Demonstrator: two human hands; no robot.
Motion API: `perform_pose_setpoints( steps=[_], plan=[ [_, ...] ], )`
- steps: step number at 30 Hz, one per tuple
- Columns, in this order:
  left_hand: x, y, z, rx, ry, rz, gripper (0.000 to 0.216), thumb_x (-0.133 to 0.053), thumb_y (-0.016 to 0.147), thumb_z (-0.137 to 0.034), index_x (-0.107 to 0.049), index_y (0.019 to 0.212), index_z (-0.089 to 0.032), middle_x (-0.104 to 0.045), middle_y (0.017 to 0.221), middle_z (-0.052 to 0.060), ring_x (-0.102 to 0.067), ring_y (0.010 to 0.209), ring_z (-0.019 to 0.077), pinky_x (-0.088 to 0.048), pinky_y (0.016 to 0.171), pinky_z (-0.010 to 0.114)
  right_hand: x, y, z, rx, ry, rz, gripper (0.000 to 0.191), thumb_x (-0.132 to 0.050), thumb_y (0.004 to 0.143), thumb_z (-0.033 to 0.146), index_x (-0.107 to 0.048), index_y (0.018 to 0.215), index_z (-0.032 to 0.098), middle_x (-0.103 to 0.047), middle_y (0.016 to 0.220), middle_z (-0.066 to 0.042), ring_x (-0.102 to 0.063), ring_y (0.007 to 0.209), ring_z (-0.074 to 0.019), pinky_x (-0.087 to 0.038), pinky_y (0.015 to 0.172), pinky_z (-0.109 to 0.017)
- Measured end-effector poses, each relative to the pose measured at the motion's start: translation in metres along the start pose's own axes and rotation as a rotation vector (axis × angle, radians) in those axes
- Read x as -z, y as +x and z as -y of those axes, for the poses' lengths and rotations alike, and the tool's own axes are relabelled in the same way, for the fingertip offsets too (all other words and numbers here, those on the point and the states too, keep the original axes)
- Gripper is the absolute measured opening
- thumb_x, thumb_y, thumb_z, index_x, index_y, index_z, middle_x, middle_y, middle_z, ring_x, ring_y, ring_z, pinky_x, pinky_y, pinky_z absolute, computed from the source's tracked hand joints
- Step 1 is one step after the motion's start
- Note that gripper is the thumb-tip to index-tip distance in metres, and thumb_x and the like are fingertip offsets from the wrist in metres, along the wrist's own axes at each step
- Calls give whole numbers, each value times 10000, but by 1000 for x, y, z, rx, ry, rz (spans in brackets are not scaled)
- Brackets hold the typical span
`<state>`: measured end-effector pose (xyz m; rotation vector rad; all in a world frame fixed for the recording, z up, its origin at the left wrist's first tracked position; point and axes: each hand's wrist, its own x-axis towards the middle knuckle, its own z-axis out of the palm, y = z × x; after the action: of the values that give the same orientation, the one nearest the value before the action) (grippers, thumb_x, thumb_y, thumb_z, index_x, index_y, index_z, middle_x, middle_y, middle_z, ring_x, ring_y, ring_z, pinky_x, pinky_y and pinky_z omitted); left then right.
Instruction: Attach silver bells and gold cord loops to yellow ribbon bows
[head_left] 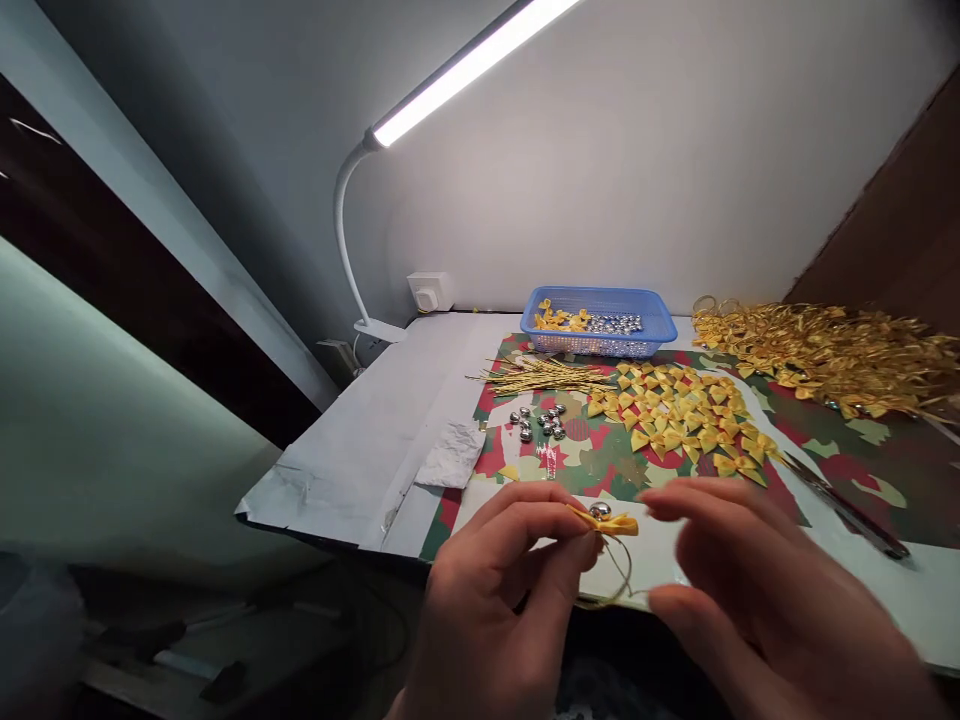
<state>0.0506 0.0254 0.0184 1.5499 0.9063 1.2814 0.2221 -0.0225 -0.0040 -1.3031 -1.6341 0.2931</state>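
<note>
Between the thumb and fingers of my left hand (510,580) is pinched a yellow ribbon bow (621,525). A silver bell (600,510) sits on top of the bow, at its middle. Below the bow hangs a loop of thin gold cord (626,570). My right hand (757,590) is just to the right, slightly blurred, its thumb and fingers apart with nothing visible between them. Several yellow bows (682,410) lie spread beyond the hands, with loose silver bells (551,422) to their left.
Behind stands a blue basket (652,340) holding bows and bells. Gold ties (547,376) lie before it. A heap of gold-corded bows (825,345) is at the right, tweezers-like metal tool (847,505) nearer. Crumpled paper (451,455) lies left; a lamp (465,75) hangs overhead.
</note>
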Motion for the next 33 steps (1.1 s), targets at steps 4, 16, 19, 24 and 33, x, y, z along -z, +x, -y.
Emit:
perform_pose_setpoints(
  steps=[4, 16, 19, 24, 33],
  plan=[
    [0, -3, -1, 29, -9, 44, 198, -653, 837, -40, -741, 833, -218, -698, 892, 20, -696, 786, 158, -593, 646, 187, -13, 21, 2, 9, 110, 122, 85, -537, 965, 170, -547, 926, 245, -587, 827, 34, -546, 602, -85, -467, 552, -187],
    [4, 0, 4, -55, 159, 127, 279, -645, 817, -3, -685, 967, -236, -685, 911, 3, -689, 790, 151, -625, 679, 212, -11, 23, -4, -162, 260, 214, 157, -515, 986, 260, -598, 853, 243, -591, 734, 43, -550, 624, -118, -456, 562, -206],
    [8, 1, 6, -194, 343, 148, 293, -651, 817, 19, -680, 978, -224, -687, 938, 4, -691, 807, 127, -595, 733, 185, -12, 23, -4, -150, 241, 219, 155, -515, 988, 251, -601, 859, 242, -591, 730, 45, -538, 619, -113, -430, 548, -212],
    [10, 5, 7, -328, 419, 145, 233, -674, 810, 34, -698, 919, -170, -691, 948, 33, -696, 834, 120, -574, 775, 168, -12, 23, -5, -99, 212, 187, 157, -517, 986, 221, -577, 842, 234, -567, 725, 51, -507, 611, -103, -402, 552, -221],
    [11, 6, 11, -473, 529, 115, 226, -647, 827, 49, -673, 898, -164, -655, 962, 27, -678, 884, 108, -540, 819, 145, -11, 24, -7, 73, 101, 130, 150, -513, 957, 80, -547, 901, 215, -576, 815, 31, -546, 690, -86, -452, 626, -187]
  ],
)
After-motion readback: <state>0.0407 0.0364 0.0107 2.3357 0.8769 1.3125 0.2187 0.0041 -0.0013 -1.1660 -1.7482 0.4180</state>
